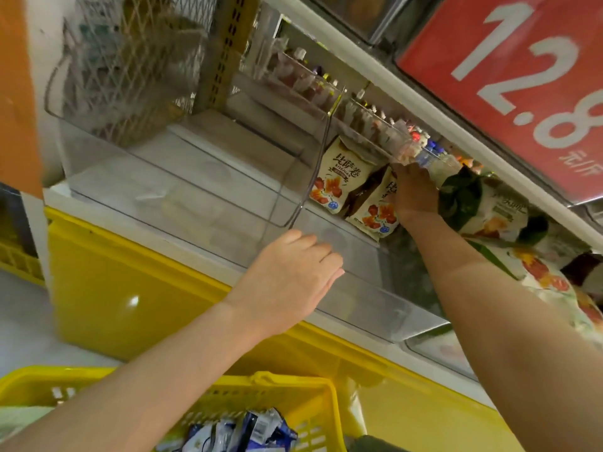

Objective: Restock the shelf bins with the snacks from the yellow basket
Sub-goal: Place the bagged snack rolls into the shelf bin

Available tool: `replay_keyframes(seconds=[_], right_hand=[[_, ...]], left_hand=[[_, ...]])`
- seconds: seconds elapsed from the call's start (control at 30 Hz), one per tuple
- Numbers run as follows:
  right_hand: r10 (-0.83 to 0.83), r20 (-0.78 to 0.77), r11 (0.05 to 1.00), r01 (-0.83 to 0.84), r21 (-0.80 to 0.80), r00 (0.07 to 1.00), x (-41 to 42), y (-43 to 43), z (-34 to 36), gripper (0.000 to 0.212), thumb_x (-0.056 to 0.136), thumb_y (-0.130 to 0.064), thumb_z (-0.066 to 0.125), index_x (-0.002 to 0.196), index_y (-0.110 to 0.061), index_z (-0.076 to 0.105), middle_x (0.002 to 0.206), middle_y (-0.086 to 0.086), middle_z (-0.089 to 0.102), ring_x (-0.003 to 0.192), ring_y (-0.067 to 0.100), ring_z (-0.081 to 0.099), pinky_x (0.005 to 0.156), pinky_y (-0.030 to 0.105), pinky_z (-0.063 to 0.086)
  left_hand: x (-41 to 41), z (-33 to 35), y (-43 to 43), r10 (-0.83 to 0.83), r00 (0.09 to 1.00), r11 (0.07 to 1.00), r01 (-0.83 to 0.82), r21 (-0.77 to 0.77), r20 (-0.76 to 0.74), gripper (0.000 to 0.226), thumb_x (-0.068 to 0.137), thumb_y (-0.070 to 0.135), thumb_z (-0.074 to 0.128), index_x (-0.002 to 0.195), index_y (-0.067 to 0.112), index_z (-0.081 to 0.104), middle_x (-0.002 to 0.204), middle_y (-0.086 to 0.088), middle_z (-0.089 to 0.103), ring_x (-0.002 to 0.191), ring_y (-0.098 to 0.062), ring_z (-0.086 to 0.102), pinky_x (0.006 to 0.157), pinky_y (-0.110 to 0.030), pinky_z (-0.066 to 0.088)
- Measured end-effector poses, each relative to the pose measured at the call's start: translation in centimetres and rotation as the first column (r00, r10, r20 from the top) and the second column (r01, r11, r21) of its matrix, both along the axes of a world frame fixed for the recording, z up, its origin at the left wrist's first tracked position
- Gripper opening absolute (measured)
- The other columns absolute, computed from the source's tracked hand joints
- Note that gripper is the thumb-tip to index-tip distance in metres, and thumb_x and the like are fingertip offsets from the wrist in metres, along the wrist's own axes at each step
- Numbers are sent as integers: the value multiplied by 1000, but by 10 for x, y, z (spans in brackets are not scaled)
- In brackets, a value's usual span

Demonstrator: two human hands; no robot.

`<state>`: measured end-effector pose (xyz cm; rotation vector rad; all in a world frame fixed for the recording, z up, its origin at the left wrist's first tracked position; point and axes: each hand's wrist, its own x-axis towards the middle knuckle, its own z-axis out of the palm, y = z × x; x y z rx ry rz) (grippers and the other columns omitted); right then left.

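My right hand [412,192] reaches deep into a clear shelf bin [359,288] and holds a cream-and-brown snack packet [372,210] that stands at the bin's back. A second packet of the same kind [336,181] stands just left of it. My left hand [293,275] rests with relaxed fingers on the front rim of that bin, holding nothing. The yellow basket [277,396] sits below at the bottom edge, with several blue-and-white snack packets [241,432] inside.
An empty clear bin [163,177] stands on the shelf to the left. Green-and-white snack bags [483,207] fill the bin on the right. A red price sign [522,76] hangs from the shelf above. Small bottles [326,86] line the back. A yellow shelf front [124,288] runs below the bins.
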<state>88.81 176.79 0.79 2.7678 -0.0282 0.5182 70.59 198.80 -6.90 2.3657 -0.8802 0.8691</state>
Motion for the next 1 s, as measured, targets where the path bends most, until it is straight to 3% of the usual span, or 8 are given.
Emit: replay_keyframes(seconds=[0.27, 0.33, 0.4, 0.53, 0.63, 0.7, 0.87, 1.0], right_hand=[[59, -24, 957, -50, 286, 998, -58, 17, 6, 42, 97, -26, 47, 134, -8, 38, 130, 18, 50, 114, 33, 53, 95, 43, 47], [155, -33, 885, -124, 450, 987, -95, 24, 4, 38, 97, -36, 43, 126, -10, 47, 116, 13, 61, 100, 29, 60, 82, 38, 51], [236, -24, 818, -185, 544, 971, -135, 28, -3, 38, 97, -41, 41, 126, -18, 49, 120, 5, 61, 104, 23, 60, 80, 30, 47], [373, -122, 818, -264, 511, 920, -207, 29, -24, 42, 98, -42, 36, 132, -20, 46, 132, 1, 54, 119, 20, 53, 95, 33, 42], [439, -122, 847, -364, 388, 890, -244, 27, -41, 51, 98, -37, 38, 143, -13, 33, 147, 5, 37, 138, 18, 31, 113, 23, 16], [453, -101, 844, -389, 370, 886, -263, 30, -50, 52, 98, -34, 39, 144, -11, 29, 151, 6, 29, 142, 18, 21, 114, 20, 7], [550, -40, 715, -446, 538, 834, -315, 64, -81, 35, 97, -28, 45, 128, -13, 49, 122, 3, 52, 113, 19, 51, 95, 26, 40], [612, -217, 654, -331, 680, 761, -341, 119, -129, 38, 99, -35, 38, 132, -18, 41, 128, -2, 46, 111, 11, 51, 89, 22, 43]], left_hand=[[-9, 11, -2, 99, 989, 994, -93, 61, -111, 41, 96, 30, 27, 89, 20, 65, 80, 5, 67, 74, -11, 61, 75, -30, 48], [-11, 12, -4, 126, 981, 989, -113, 96, -149, 41, 97, 31, 25, 96, 19, 64, 89, 4, 67, 84, -13, 61, 85, -33, 46], [-12, 13, -6, 150, 968, 985, -130, 111, -199, 37, 98, 32, 25, 104, 21, 60, 98, 4, 65, 93, -13, 58, 93, -33, 40], [-24, 21, -8, 208, 947, 975, -181, 128, -245, 29, 100, 29, 31, 116, 19, 53, 113, 1, 59, 107, -15, 50, 95, -31, 35], [-52, 26, -4, 224, 942, 972, -197, 129, -251, 35, 99, 28, 31, 129, 17, 47, 127, 0, 52, 119, -14, 45, 102, -28, 32], [-81, 25, 5, 227, 941, 973, -209, 99, -252, 38, 99, 28, 30, 129, 16, 48, 126, 1, 53, 118, -13, 46, 101, -27, 33], [-151, -5, 50, 324, 930, 944, -330, -3, -172, 34, 91, 23, 34, 103, 12, 64, 96, -2, 64, 90, -18, 60, 79, -27, 39], [-186, -63, 114, 521, 743, 814, -580, -16, -420, 22, 96, 17, 41, 108, 12, 60, 100, -3, 58, 93, -21, 54, 78, -33, 39]])
